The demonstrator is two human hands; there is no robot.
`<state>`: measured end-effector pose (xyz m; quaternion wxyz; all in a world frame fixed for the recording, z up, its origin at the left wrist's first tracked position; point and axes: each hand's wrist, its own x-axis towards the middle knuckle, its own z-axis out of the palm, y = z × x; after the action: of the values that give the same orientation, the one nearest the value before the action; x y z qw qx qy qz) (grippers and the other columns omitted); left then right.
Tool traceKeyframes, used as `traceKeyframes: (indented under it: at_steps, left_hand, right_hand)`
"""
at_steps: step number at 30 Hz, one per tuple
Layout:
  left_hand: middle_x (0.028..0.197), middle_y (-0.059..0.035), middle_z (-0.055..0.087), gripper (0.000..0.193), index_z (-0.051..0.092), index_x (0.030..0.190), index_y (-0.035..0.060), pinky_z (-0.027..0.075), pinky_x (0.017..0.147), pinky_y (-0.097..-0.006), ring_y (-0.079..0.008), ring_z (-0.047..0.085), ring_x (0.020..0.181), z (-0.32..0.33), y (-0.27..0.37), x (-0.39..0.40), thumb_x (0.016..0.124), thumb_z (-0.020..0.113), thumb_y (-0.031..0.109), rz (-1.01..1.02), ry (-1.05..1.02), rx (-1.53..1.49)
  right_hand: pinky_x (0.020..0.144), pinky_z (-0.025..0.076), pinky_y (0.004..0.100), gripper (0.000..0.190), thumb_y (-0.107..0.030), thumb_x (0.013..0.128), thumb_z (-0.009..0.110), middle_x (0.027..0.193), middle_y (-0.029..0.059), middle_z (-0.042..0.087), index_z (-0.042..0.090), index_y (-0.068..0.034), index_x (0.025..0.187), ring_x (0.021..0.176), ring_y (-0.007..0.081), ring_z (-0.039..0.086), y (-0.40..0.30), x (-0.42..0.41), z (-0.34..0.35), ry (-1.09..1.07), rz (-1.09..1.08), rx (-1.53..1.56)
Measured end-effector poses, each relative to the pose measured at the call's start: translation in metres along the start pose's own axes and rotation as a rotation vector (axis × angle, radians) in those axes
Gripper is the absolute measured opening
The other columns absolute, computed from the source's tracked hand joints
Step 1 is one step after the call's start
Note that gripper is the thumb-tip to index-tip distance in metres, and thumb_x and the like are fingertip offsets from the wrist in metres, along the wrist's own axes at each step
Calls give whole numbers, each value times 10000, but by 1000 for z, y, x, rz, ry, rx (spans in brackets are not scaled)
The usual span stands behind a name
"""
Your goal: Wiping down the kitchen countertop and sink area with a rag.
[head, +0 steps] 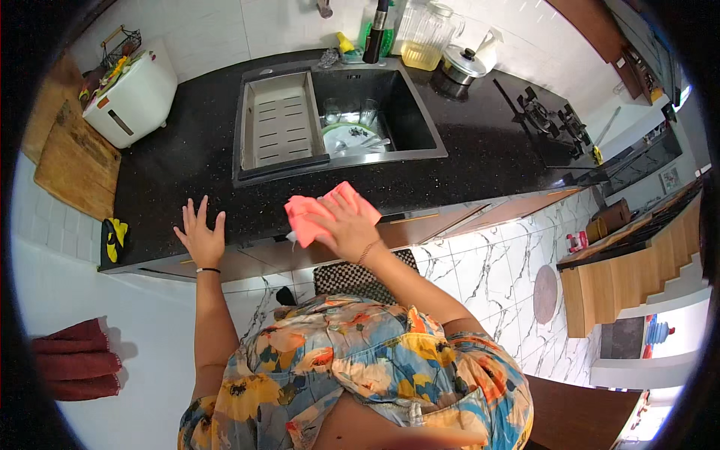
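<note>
My right hand (351, 228) presses a bunched pink cloth (306, 216) against the front edge of the black speckled countertop (253, 216), just below the sink. Its fingers lie spread over the cloth, and one pale corner hangs past the edge. To the left, my left hand (202, 239) is at the counter's front edge with fingers apart and nothing in it. Beyond both hands is a dark sink (405, 124) with a slotted tray (281, 121) across its left side. Inside it are a plate (343, 138), cutlery and two drinking glasses (368, 111).
A white bin-like container (135, 98) and wooden cutting boards (79, 163) stand at the left. Yellow-and-black gloves (116, 239) lie at the left corner. Behind the sink are a faucet (376, 36), a glass pitcher (430, 39) and a lidded pot (464, 64). A gas hob (554, 126) is at right.
</note>
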<state>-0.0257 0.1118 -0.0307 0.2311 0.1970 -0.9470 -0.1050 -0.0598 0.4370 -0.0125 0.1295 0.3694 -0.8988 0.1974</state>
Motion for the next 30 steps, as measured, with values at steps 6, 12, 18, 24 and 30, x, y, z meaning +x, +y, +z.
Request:
traceKeyframes:
  at_steps: [6, 12, 18, 24, 30]
  left_hand:
    - [1427, -57, 405, 464, 525, 1293, 264, 65, 1096, -583, -254, 299, 1361, -8, 4, -1, 864, 568, 437, -49, -87, 43]
    - [1411, -72, 421, 447, 559, 1256, 229, 87, 1096, -580, -266, 321, 1344, -6, 15, 0, 840, 590, 393, -23, -72, 12]
    - [1398, -90, 434, 436, 572, 1241, 208, 109, 1093, -575, -282, 331, 1335, -9, 9, -6, 839, 595, 375, -34, -40, -21]
    - [1377, -101, 457, 433, 579, 1234, 196, 128, 1087, -574, -295, 350, 1320, -8, 7, -2, 836, 597, 366, -18, 7, -31]
    - [1369, -135, 457, 470, 567, 1247, 176, 120, 1081, -586, -308, 343, 1323, -8, 7, -2, 833, 595, 397, -7, 4, -42]
  right_hand:
    - [902, 422, 493, 249, -293, 884, 496, 1197, 153, 539, 638, -121, 996, 1101, 393, 487, 175, -47, -52, -174, 332, -442]
    - [860, 443, 477, 509, -518, 896, 421, 1010, 163, 641, 501, -143, 1229, 971, 346, 598, 284, -100, -103, 293, 881, -806]
    - [828, 405, 491, 768, -483, 826, 565, 1035, 252, 553, 282, -60, 1402, 964, 403, 541, 170, -41, -35, 137, 790, -418]
    - [1061, 178, 569, 619, -465, 827, 559, 1354, 148, 422, 416, -199, 1368, 1307, 352, 316, 3, 0, 8, -35, 63, -91]
    - [1049, 263, 508, 481, -438, 876, 512, 1283, 166, 502, 508, -192, 1289, 1193, 383, 443, 54, 8, -7, -145, 40, 10]
